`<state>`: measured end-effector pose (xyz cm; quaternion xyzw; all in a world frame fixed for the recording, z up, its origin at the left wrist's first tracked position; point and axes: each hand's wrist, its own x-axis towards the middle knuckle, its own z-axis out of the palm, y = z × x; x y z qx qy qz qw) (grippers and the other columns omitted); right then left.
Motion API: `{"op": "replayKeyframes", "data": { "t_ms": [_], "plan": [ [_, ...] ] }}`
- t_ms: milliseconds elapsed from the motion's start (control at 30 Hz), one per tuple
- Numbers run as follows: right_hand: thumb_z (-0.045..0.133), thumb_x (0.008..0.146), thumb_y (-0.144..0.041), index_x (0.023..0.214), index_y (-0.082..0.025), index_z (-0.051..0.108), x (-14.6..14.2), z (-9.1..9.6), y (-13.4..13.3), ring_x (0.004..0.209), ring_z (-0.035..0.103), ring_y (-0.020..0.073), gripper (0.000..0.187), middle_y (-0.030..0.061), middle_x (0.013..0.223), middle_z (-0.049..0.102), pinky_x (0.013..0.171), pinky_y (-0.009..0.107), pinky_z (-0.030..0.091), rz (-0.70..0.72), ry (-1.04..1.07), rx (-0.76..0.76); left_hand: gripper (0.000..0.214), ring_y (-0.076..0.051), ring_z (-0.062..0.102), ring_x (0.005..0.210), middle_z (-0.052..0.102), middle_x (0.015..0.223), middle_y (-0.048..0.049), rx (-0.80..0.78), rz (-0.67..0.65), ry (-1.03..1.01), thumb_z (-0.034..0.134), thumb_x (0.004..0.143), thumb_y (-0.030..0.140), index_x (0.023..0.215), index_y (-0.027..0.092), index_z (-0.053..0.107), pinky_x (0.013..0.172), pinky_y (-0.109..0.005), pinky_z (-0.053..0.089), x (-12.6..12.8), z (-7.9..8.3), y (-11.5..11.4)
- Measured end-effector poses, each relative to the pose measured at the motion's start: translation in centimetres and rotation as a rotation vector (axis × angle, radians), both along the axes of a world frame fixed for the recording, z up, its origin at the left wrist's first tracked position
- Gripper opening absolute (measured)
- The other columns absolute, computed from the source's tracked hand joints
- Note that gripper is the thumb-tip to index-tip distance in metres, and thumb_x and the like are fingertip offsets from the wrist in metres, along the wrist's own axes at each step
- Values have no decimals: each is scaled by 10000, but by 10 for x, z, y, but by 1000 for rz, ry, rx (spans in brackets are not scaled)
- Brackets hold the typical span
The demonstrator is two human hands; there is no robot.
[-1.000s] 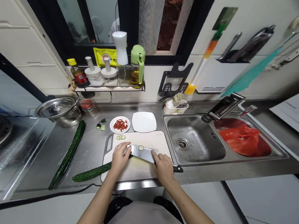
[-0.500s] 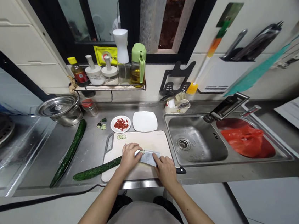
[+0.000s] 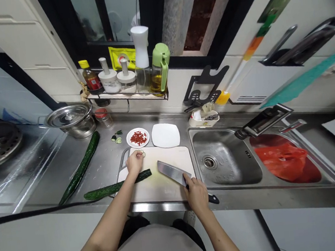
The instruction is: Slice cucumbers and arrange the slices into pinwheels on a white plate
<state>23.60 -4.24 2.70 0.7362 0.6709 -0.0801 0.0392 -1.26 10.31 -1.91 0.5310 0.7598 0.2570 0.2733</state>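
Observation:
My right hand (image 3: 196, 194) is wrapped round the black handle of a cleaver (image 3: 172, 172), its blade pointing left just over the white cutting board (image 3: 174, 192). Near the board's upper left, my left hand (image 3: 135, 162) is closed in a pinch on a thin cucumber slice (image 3: 143, 154). Other slices there are hidden behind its fingers. Below that hand a cut cucumber (image 3: 102, 192) lies across the board's left edge, its cut end towards the cleaver and partly covered by my left forearm. A second, whole cucumber (image 3: 80, 168) lies on the counter further left.
Behind the board stand a plate of chopped red pieces (image 3: 138, 138) and a white square plate (image 3: 165, 135). Cucumber scraps (image 3: 117, 138) lie on the counter (image 3: 46, 170). A lidded pot (image 3: 77, 125) stands back left. To the right is a sink (image 3: 227, 155) with a red bag (image 3: 280, 159).
My left hand has left the cucumber and moved up and left to the slices, pinching one. The cleaver has come away from the cucumber's cut end, to the right.

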Motion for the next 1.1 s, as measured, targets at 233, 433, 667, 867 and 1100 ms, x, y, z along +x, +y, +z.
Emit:
{"op": "replayKeyframes", "data": {
  "t_ms": [233, 433, 667, 867, 1100],
  "plan": [
    [538, 874, -238, 1327, -220, 524, -5, -2, 7, 902, 546, 206, 454, 59, 923, 633, 808, 294, 325, -6, 34, 9, 171, -189, 620, 837, 702, 804, 0, -42, -58, 104, 554, 799, 263, 939, 249, 651, 832, -330, 366, -1, -11, 23],
    [534, 866, -231, 1311, -221, 531, -4, -6, 10, 882, 545, 196, 445, 57, 916, 632, 805, 288, 325, 3, 61, 23, 194, -224, 595, 895, 696, 854, -41, -25, -114, 241, 530, 808, 270, 939, 246, 670, 854, -358, 340, 0, -6, 24],
    [523, 868, -231, 1311, -208, 538, -5, -6, 13, 896, 545, 202, 444, 59, 924, 639, 814, 290, 328, 1, 70, 18, 221, -273, 565, 978, 680, 993, -86, -25, -146, 350, 500, 833, 314, 892, 232, 697, 851, -398, 328, 2, -3, 19],
    [527, 871, -239, 1310, -212, 539, -7, -3, 15, 903, 551, 203, 440, 56, 935, 645, 815, 289, 333, -3, 76, 0, 240, -281, 559, 989, 677, 994, -97, -11, -148, 351, 478, 850, 318, 894, 223, 694, 862, -410, 324, 3, -2, 18],
    [523, 862, -236, 1293, -198, 558, -9, 0, 13, 910, 579, 203, 435, 66, 940, 666, 829, 286, 359, -35, 131, -2, 222, -258, 575, 967, 683, 943, -73, 23, -75, 254, 502, 843, 305, 929, 229, 692, 847, -376, 359, -4, -3, 16]
  ]
}}
